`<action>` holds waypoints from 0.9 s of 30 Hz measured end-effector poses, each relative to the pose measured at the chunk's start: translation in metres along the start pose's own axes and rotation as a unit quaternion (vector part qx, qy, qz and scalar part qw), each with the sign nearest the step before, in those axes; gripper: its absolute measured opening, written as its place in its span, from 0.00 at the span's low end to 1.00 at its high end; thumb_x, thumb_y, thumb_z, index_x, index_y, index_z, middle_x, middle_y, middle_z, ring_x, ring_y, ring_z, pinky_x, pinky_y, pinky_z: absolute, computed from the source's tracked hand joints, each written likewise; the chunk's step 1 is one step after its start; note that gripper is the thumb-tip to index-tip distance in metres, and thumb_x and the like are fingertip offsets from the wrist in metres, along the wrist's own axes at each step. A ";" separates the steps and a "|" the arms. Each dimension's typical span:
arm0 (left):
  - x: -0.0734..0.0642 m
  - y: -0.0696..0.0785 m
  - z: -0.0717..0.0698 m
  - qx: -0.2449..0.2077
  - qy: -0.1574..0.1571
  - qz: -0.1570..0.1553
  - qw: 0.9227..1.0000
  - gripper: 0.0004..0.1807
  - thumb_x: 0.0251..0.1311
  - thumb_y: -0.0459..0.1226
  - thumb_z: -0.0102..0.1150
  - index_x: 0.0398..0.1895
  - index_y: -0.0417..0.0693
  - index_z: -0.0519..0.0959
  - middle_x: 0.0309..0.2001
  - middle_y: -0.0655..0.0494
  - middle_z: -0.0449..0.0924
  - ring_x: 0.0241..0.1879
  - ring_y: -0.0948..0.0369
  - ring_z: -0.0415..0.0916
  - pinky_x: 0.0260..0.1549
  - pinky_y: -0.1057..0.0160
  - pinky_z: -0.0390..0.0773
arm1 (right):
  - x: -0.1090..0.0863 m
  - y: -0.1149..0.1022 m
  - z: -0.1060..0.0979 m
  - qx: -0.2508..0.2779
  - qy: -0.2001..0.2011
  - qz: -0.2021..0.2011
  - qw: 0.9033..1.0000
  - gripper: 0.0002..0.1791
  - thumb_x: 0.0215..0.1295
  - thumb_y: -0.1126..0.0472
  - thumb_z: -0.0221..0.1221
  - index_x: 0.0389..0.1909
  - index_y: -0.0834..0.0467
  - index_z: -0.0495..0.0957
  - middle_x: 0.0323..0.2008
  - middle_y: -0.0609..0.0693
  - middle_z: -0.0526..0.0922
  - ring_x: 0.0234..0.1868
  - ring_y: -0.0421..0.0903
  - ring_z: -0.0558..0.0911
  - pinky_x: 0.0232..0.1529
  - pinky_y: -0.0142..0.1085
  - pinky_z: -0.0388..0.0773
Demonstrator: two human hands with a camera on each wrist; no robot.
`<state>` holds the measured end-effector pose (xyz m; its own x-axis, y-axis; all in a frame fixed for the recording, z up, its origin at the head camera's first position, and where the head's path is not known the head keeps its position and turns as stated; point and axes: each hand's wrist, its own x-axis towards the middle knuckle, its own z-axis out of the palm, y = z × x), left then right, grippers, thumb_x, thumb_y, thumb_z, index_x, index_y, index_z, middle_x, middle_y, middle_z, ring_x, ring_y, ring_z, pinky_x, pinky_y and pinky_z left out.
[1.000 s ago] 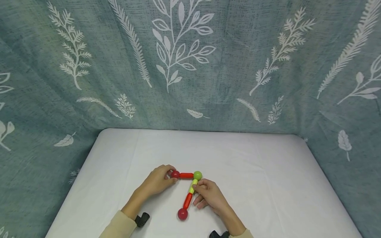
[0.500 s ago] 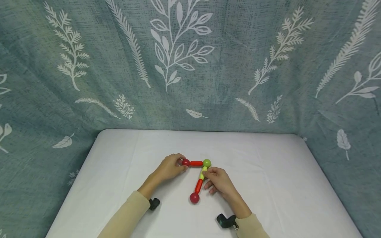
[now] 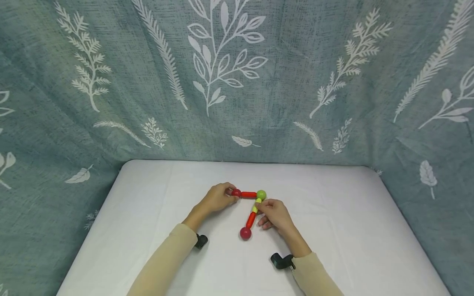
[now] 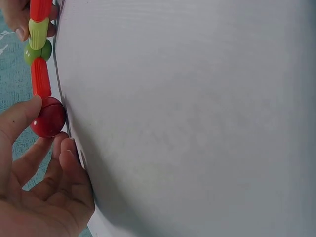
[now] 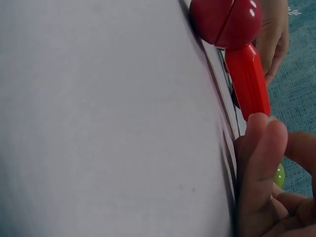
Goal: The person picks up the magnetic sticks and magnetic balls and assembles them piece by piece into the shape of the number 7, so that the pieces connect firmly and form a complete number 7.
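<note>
A chain of toy balls and rods is spread between the two hands over the white table. My left hand [image 3: 219, 197] pinches the red ball [image 4: 49, 117] at its left end between thumb and fingers. From that ball a red rod [image 3: 248, 195] runs right to a green ball [image 3: 261, 194]. A yellow-green rod [image 4: 38, 33] leads off the green ball toward me, and my right hand [image 3: 275, 214] pinches it. Beyond it come a second red rod [image 5: 248, 81] and a larger dark red ball [image 5: 227, 20] at the near end.
The white tabletop [image 3: 177, 181] runs back to a blue-green curtain [image 3: 281, 102] printed with white leaves. A black wrist camera [image 3: 282, 261] sits at the right cuff, another black camera [image 3: 201, 241] at the left.
Both hands have moved away from me and to the right across the table, carrying the joined balls and rods along. The chain keeps its bent shape and the grips look the same.
</note>
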<state>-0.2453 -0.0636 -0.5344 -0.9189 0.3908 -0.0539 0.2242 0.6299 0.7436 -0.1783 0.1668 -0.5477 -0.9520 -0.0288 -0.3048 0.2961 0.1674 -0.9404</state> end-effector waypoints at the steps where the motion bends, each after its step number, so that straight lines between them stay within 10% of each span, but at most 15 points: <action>1: 0.000 0.000 0.000 -0.002 0.000 -0.002 1.000 0.20 0.63 0.43 0.68 0.55 0.45 0.80 0.41 0.55 0.82 0.40 0.60 0.77 0.41 0.58 0.78 | 0.000 0.000 0.000 0.002 0.001 -0.001 1.000 0.16 0.68 0.56 0.64 0.43 0.68 0.79 0.31 0.57 0.84 0.17 0.46 0.82 0.17 0.35 0.79; 15: 0.003 -0.003 0.000 -0.003 0.007 -0.013 1.000 0.23 0.62 0.44 0.68 0.57 0.44 0.79 0.43 0.53 0.82 0.43 0.58 0.78 0.43 0.56 0.78 | 0.002 0.002 -0.007 -0.001 0.031 0.006 1.000 0.14 0.69 0.58 0.61 0.44 0.67 0.79 0.33 0.58 0.84 0.19 0.47 0.83 0.21 0.39 0.81; 27: -0.059 0.017 -0.039 -0.029 0.042 0.001 0.999 0.19 0.63 0.45 0.68 0.54 0.48 0.80 0.49 0.53 0.81 0.45 0.57 0.78 0.43 0.55 0.79 | -0.040 -0.019 -0.030 -0.067 0.069 -0.062 0.993 0.15 0.71 0.54 0.61 0.48 0.63 0.80 0.42 0.62 0.84 0.31 0.51 0.85 0.31 0.41 0.83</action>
<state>-0.1996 -0.1017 -0.4924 -0.9426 0.3338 0.0021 0.2101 0.5884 0.7808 -0.1486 0.1943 -0.5133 -0.9848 0.0766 -0.1560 0.1720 0.3014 -0.9379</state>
